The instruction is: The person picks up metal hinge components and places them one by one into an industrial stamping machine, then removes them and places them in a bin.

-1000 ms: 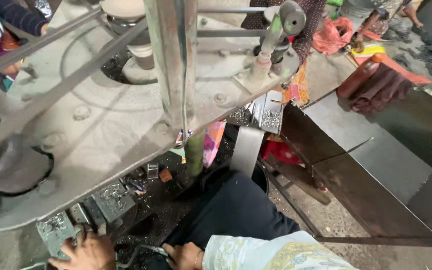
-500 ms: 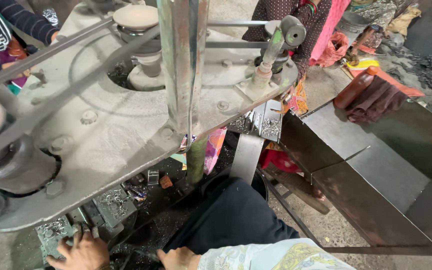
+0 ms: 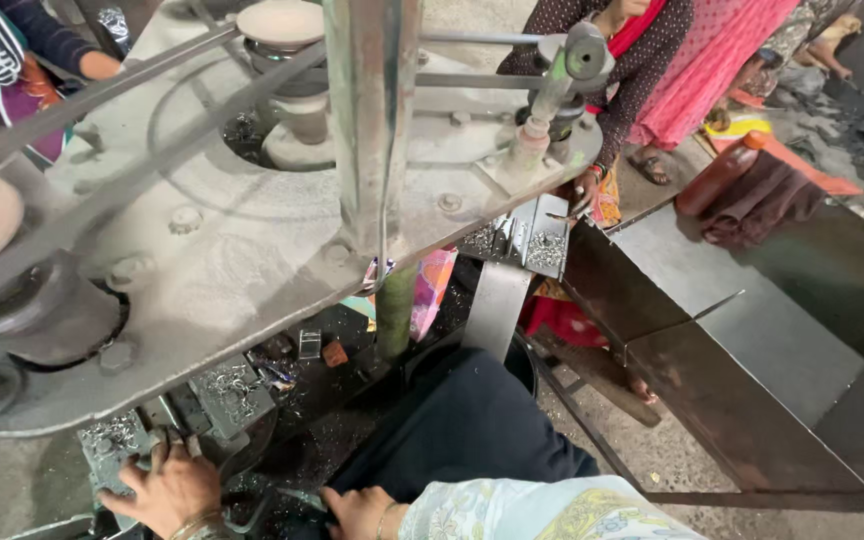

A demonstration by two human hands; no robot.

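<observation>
- A person's left hand (image 3: 174, 487) lies flat, fingers spread, on a small grey metal block (image 3: 117, 445) strewn with metal shavings, under the near left edge of the big grey machine plate (image 3: 202, 270); it presses down rather than grips.
- Just right of that block, a second shaving-covered block (image 3: 232, 390) sits beneath the same near edge of the plate.
- The right hand (image 3: 357, 512), at the end of a pale patterned sleeve (image 3: 542, 510), rests low beside the person's dark trouser leg (image 3: 472, 430); its fingers curl toward a thin dark piece, but whether they pinch it cannot be told.
- A steel column (image 3: 372, 110) rises through the middle of the plate, with a green post (image 3: 395, 310) below it.
- At the plate's far right corner, a lever with a round knob (image 3: 584, 58) stands tilted above another shaving-covered block (image 3: 532, 240).
- A co-worker in dotted and pink cloth (image 3: 652, 70) sits beyond that corner, one hand (image 3: 584, 190) near the block.
- A dark sheet-metal chute (image 3: 752, 330) fills the right side.
</observation>
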